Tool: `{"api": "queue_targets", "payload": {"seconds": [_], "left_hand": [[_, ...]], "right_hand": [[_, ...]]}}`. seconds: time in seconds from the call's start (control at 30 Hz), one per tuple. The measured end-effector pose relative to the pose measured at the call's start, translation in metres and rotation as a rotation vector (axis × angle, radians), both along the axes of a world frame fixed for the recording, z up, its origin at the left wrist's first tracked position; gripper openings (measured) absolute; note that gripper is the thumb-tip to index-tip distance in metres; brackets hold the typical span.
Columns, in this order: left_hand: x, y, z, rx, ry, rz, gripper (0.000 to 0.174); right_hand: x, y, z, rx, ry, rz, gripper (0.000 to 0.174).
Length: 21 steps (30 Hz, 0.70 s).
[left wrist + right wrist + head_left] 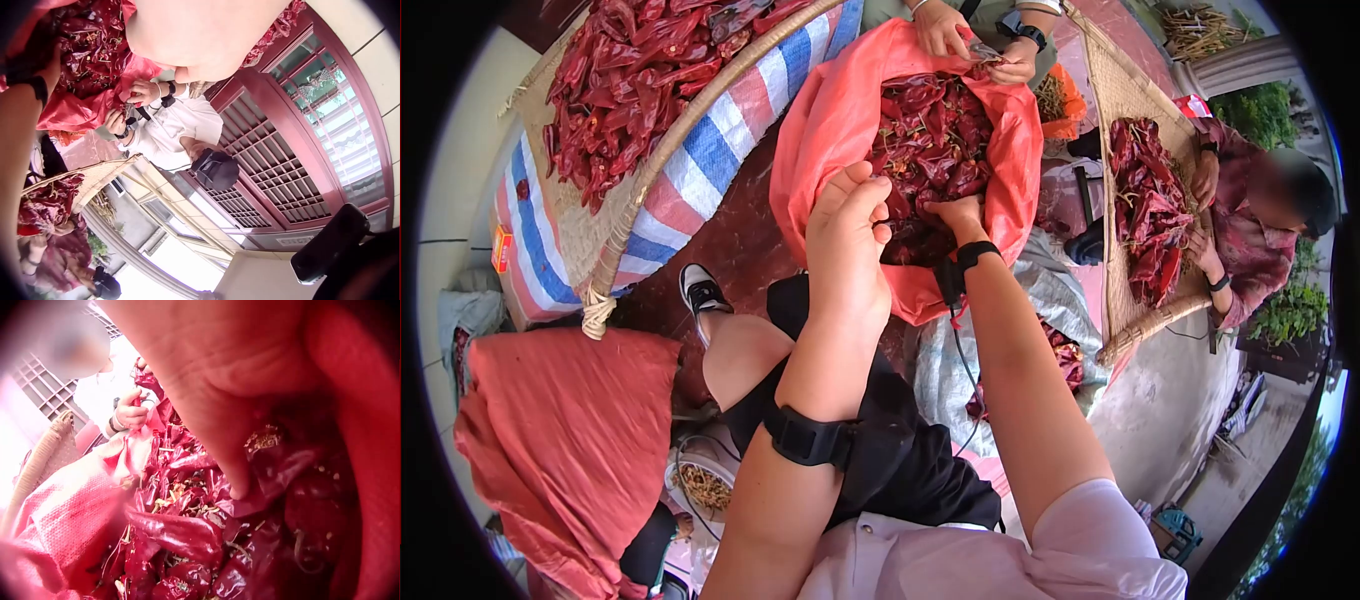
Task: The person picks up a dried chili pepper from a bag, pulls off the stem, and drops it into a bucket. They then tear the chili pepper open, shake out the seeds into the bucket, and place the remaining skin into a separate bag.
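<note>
While a pile of chillies point(630, 70) dries on the flat basket point(655, 160) at far left, laid over a striped sheet point(700, 160), the seated person works from the pink sack point(825, 120) that stands just beyond the knees. Its mouth is rolled down, probably so that arms can reach in from every side. The left hand point(847, 235) hovers at the near rim with fingers bunched (whether they pinch cloth, a stalk or nothing I cannot tell). Just to its right, the right hand point(960, 215) is sunk into the dried chillies point(935, 140) that fill the sack. In the wrist view a fingertip point(240, 487) presses one pod, but whether the hand has closed on anything cannot be told. At the far rim another person's hands point(960, 40) are busy too, so free room lies mostly in the middle of the heap. Farther right a woven tray point(1125, 100) holds more chillies, and a bare strip of floor point(740, 240) separates sack from basket.
</note>
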State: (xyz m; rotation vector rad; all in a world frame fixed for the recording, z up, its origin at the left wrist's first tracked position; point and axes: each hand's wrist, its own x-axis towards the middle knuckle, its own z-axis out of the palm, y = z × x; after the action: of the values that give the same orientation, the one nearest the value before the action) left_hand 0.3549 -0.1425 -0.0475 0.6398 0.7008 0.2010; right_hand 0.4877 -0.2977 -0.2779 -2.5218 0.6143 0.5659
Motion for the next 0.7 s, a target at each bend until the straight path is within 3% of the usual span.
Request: {"api": "queue_targets", "payload": {"seconds": [0.07, 0.17, 0.27, 0.43, 0.5, 0.7], "left_hand": [[-0.001, 0.001, 0.000, 0.005, -0.008, -0.021, 0.015], [-0.001, -0.001, 0.001, 0.007, -0.002, -0.016, 0.014], [-0.001, 0.000, -0.001, 0.005, -0.017, -0.019, 0.014], [-0.003, 0.002, -0.002, 0.011, -0.004, -0.011, 0.014], [-0.001, 0.003, -0.003, 0.014, -0.006, -0.015, 0.014], [-0.001, 0.002, -0.005, 0.010, -0.020, -0.025, 0.015]], "right_hand": [[-0.013, 0.014, 0.016, -0.069, -0.074, -0.069, 0.114], [-0.019, 0.015, 0.007, -0.084, -0.150, -0.031, 0.079], [-0.023, 0.020, 0.019, -0.006, -0.039, -0.098, 0.074], [-0.034, 0.023, 0.027, 0.043, -0.116, -0.132, 0.067], [-0.041, 0.029, 0.038, -0.056, -0.085, 0.135, 0.062], [-0.048, 0.028, 0.041, -0.070, -0.058, 0.479, 0.062]]}}
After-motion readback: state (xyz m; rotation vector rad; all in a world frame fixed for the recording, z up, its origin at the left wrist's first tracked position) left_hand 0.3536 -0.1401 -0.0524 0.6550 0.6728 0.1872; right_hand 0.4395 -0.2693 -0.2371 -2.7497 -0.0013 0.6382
